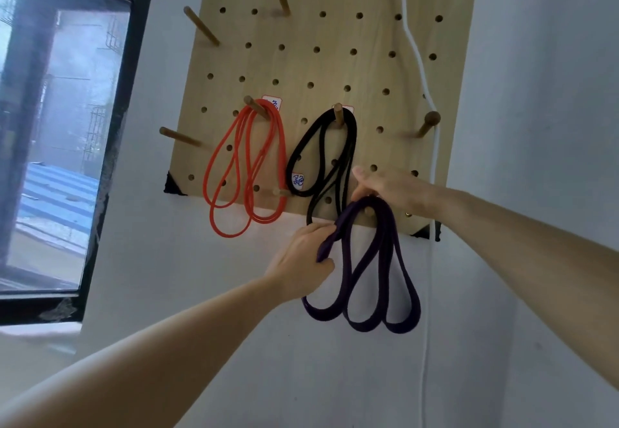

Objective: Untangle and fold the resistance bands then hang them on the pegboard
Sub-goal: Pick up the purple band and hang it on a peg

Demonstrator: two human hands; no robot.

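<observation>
A wooden pegboard [315,59] hangs on a white wall. A folded orange band [246,173] hangs from a peg on its lower left. Beside it a folded black band [321,159] hangs from a middle peg. A wide purple band [371,280], folded into loops, is draped around a short peg [368,210] at the board's bottom edge. My left hand [301,260] pinches the purple band's left strand. My right hand [392,190] holds the top of the band at the peg.
Several bare wooden pegs stick out of the board, one at the right [427,124]. A white cord [422,69] runs down the board's right side. A black-framed window [67,126] stands to the left.
</observation>
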